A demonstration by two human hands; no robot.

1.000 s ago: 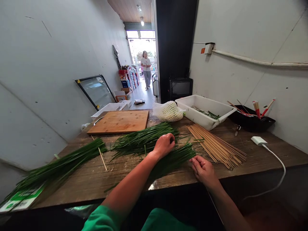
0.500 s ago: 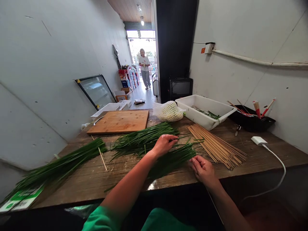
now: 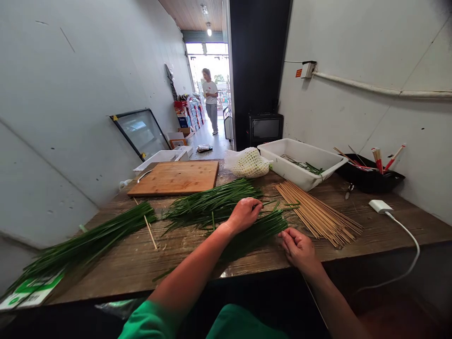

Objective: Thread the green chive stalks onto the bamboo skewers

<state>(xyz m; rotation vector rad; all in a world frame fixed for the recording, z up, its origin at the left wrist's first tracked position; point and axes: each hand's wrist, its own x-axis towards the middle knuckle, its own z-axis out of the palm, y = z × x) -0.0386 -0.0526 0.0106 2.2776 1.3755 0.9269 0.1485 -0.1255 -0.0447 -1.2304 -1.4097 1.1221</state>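
My left hand [image 3: 245,214] is closed in a pinch above the garlic chives, with a thin green blade at its fingertips. Below it lies a front bundle of garlic chives [image 3: 261,230], partly covered by my left forearm. At this bundle's right end, my right hand [image 3: 298,247] has its thumb and fingers pressed together. A thin stick, looking like a bamboo skewer [image 3: 316,303], runs down from under that hand; its upper part is hidden. Behind is another chive pile [image 3: 212,200]. A spread of bamboo skewers [image 3: 318,214] lies right of my hands.
More chives [image 3: 88,240] and a loose skewer [image 3: 150,232] lie left. At the back are a cutting board [image 3: 176,178], a foam-netted bundle [image 3: 248,163] and a white tub [image 3: 303,160]. A black tray [image 3: 374,176] and white charger [image 3: 380,206] sit right. A person [image 3: 211,101] stands near the doorway.
My left hand has shifted very slightly, its fingers curling in more. My right hand stays in place. The person near the doorway has turned and moved slightly.
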